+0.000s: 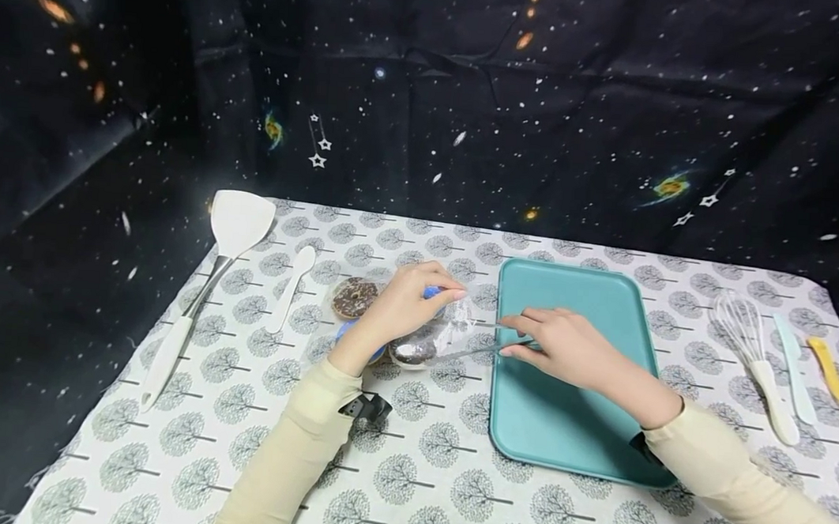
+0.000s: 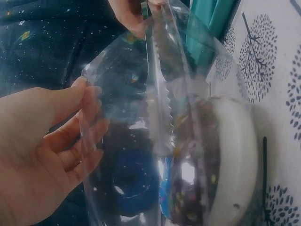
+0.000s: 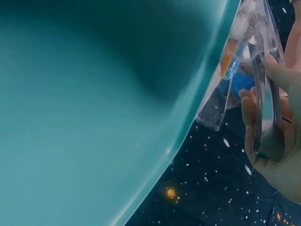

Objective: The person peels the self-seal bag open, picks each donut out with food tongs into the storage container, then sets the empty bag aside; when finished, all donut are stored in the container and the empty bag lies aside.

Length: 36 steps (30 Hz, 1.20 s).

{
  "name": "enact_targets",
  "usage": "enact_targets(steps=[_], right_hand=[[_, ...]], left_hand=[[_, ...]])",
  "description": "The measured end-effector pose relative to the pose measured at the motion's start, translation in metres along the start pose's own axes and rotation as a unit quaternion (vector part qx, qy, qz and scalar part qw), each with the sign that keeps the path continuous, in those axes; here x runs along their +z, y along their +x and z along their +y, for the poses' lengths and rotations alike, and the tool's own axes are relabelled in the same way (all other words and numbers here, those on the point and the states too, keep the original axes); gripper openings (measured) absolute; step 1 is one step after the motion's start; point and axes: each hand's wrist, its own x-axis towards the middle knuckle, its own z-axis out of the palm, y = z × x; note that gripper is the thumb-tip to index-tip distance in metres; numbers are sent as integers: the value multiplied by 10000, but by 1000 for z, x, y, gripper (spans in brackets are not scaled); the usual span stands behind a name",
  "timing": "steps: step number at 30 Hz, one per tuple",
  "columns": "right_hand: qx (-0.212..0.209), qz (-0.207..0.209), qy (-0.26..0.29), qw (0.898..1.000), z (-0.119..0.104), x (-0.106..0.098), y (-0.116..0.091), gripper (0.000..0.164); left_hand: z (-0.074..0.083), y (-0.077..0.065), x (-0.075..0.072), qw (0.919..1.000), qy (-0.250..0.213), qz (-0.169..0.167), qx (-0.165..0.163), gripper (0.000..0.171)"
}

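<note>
While left hand (image 1: 410,299) pinches bag (image 2: 124,82), right hand (image 1: 563,346) gripping tongs (image 3: 272,141), donuts (image 1: 415,349) beside left hand

Black galaxy-print backdrop (image 1: 428,96) behind and above the fingers (image 1: 443,281); wrinkled, creases showing. Second starry drape (image 1: 58,227) to the left of the fingers, meeting backdrop at a dark corner; pale sheen (image 1: 85,177) along its fold. Prints: yellow-orange spiral galaxies (image 1: 671,188) up-left and up-right of fingers, white hanging-star motifs (image 1: 319,142) near them, orange blobs, white specks. Below and around the fingers: white tablecloth (image 1: 392,506) with grey tree print, far edge dropping slightly toward the right, rounded far-right corner, frayed threads near-left. Left wrist view: backdrop behind fingers, tablecloth to their right. Light soft, fairly even over tablecloth; source out of frame.
</note>
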Motion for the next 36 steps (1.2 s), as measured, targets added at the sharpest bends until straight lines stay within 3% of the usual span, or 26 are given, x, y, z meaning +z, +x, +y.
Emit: enact_targets(steps=[18, 25, 36], right_hand=[[189, -271, 43, 9994, -11, -2, 0, 38], [45, -267, 35, 9996, -11, 3, 2, 23], [-112, 63, -109, 9999, -16, 8, 6, 19]], left_hand=[[3, 1, -1, 9999, -55, -41, 102, 22], [2, 2, 1, 9999, 15, -99, -7, 22], [-2, 2, 0, 9999, 0, -68, 101, 22]])
